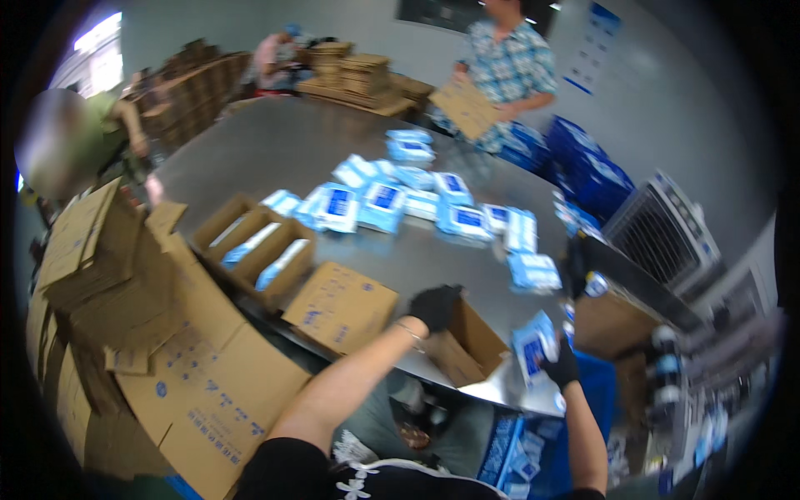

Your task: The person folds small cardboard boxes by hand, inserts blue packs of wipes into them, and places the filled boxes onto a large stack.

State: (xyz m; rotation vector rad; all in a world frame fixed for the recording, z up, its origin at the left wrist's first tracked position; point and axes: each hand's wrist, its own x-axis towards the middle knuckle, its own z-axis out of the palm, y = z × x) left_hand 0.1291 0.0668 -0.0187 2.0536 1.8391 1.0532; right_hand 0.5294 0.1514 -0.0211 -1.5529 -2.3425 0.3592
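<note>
The dark-gloved fingers of the right hand [564, 367] were clamped on the right side of a blue-and-white packet [530, 345], near its lower corner. The packet's long axis ran mostly away from the person, its far end leaning a little to the left; most of its body lay left of and beyond the fingertips. It was just right of an open box [455, 357], apart from it, near the edge of the metal table [287, 150].

The left hand [434, 308], in a dark glove too, lay at that box's left rim, fingers toward the right; whether they were spread or gripping the cardboard could not be told.

Left of the open box sat a closed carton [343, 305], then a carton with three compartments [301, 276], packets inside. Farther out spread more packets [382, 205]. Across the table, a co-worker [510, 65] held a flat cardboard piece [467, 107].
</note>
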